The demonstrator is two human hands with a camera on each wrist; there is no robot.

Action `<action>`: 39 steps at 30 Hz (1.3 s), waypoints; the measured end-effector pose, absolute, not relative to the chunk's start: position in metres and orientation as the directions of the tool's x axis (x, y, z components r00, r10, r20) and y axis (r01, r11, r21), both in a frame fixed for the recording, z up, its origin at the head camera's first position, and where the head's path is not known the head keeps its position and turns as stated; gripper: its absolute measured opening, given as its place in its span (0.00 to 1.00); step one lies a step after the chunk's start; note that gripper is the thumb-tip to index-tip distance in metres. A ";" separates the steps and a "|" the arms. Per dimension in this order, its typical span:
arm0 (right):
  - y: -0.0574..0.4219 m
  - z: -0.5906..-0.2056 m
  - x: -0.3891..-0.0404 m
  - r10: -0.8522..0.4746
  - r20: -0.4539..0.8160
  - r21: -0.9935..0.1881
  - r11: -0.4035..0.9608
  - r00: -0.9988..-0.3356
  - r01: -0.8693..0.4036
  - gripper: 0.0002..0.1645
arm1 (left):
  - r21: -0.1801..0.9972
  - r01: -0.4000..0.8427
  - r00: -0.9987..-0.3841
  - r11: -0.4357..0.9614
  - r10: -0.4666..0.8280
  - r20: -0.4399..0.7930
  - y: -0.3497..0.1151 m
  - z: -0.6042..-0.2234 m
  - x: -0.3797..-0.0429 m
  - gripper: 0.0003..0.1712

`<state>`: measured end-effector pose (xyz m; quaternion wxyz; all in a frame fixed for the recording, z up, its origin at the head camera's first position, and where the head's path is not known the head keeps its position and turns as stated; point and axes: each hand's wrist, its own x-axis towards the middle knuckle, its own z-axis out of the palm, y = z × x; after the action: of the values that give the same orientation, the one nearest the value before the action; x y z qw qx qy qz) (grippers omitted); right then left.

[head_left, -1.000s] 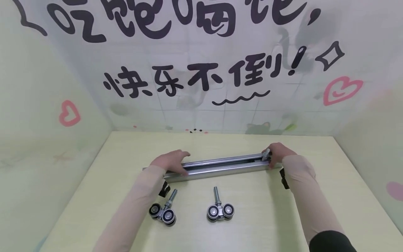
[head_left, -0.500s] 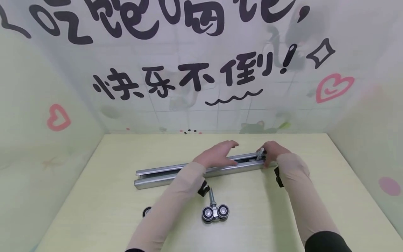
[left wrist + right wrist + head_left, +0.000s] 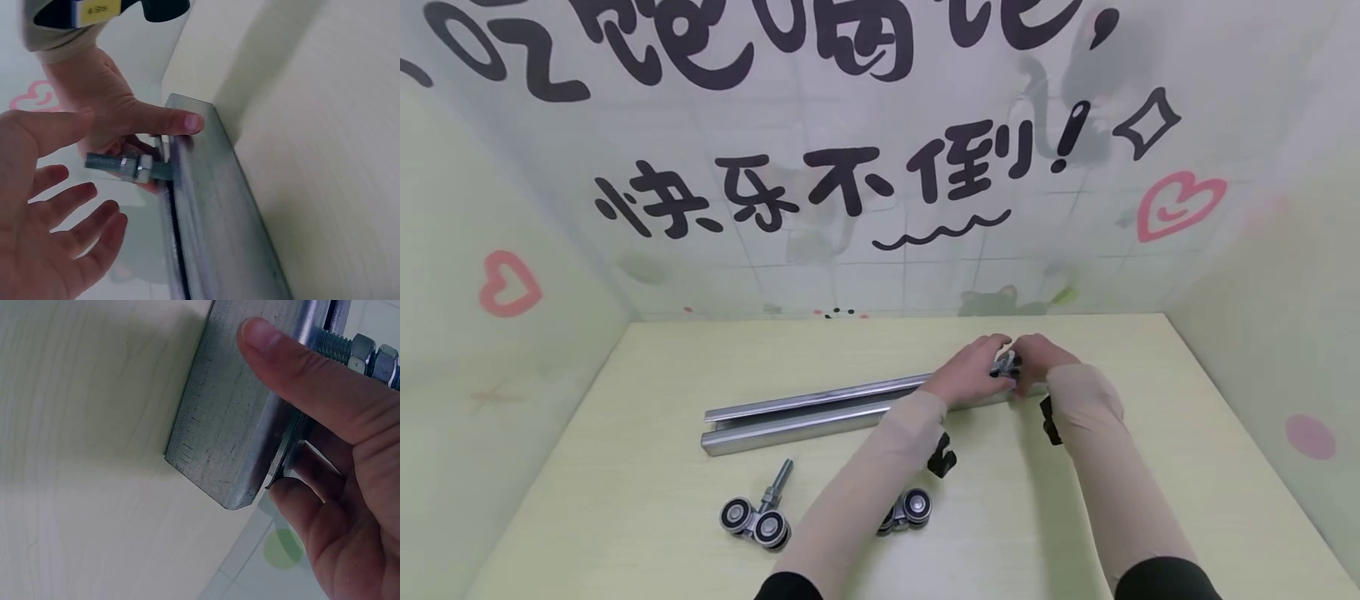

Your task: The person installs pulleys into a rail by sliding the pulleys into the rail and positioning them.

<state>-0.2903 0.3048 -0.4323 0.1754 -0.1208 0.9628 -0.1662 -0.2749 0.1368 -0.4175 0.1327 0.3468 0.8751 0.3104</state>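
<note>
A long metal channel rail (image 3: 805, 430) with a slot along its top lies across the table. At its right end my right hand (image 3: 1042, 360) grips the rail, thumb (image 3: 294, 369) flat on the near side and fingers bent round the far side. A threaded bolt with two nuts (image 3: 134, 167) sticks up out of the slot beside that hand. My left hand (image 3: 970, 372) reaches over the rail close to the bolt. In the left wrist view its fingers (image 3: 69, 203) are spread and apart from the bolt.
Two roller trolleys with paired black-rimmed wheels lie in front of the rail. The left trolley (image 3: 756, 522) shows its threaded bolt; the left forearm partly covers the other trolley (image 3: 916, 507). A printed backdrop (image 3: 820, 275) stands behind the pale table (image 3: 647, 475).
My left hand has let go of the rail's left part and moved right along it to the bolt. The right hand keeps its grip at the right end. The head view has shifted slightly.
</note>
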 end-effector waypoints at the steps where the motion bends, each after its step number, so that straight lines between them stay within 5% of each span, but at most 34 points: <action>1: 0.305 -0.433 -0.290 -0.290 -0.301 -0.372 0.913 -0.908 -0.168 0.29 | 0.641 0.516 -0.730 0.568 0.684 -0.018 0.139 -0.420 -0.276 0.37; 13: 0.306 -0.434 -0.292 -0.236 -0.313 -0.393 0.914 -0.920 -0.101 0.26 | 0.624 0.540 -0.758 0.565 0.649 0.069 0.156 -0.440 -0.286 0.21; 39: 0.306 -0.434 -0.291 -0.237 -0.331 -0.406 0.910 -0.913 -0.088 0.24 | 0.537 0.550 -0.814 0.640 0.556 0.170 0.166 -0.454 -0.280 0.12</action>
<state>-0.2913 0.3061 -0.4338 0.1900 -0.0848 0.9585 -0.1950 -0.2799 0.1664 -0.4537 0.0054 0.3052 0.9056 0.2944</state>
